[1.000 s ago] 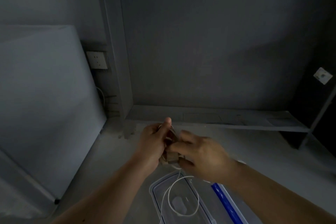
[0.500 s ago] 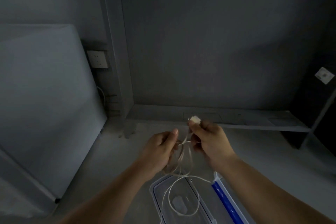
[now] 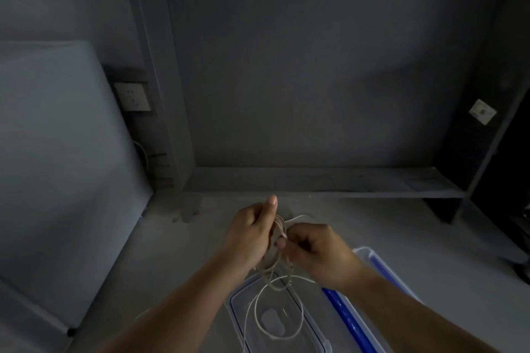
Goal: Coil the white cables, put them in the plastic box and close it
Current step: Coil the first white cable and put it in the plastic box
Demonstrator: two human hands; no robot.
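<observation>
Half a second on, the right hand [image 3: 318,252] has dropped from its raised position and come back close to the left hand [image 3: 252,235], with the plug end no longer lifted. Both hands are curled shut around the white cable [image 3: 279,231]: the left holds the gathered loops with its thumb pointing up, the right pinches a strand just beside them. Loose loops hang down over the open clear plastic box [image 3: 238,312] on the near floor. Its blue-edged lid [image 3: 347,315] lies just right of it.
</observation>
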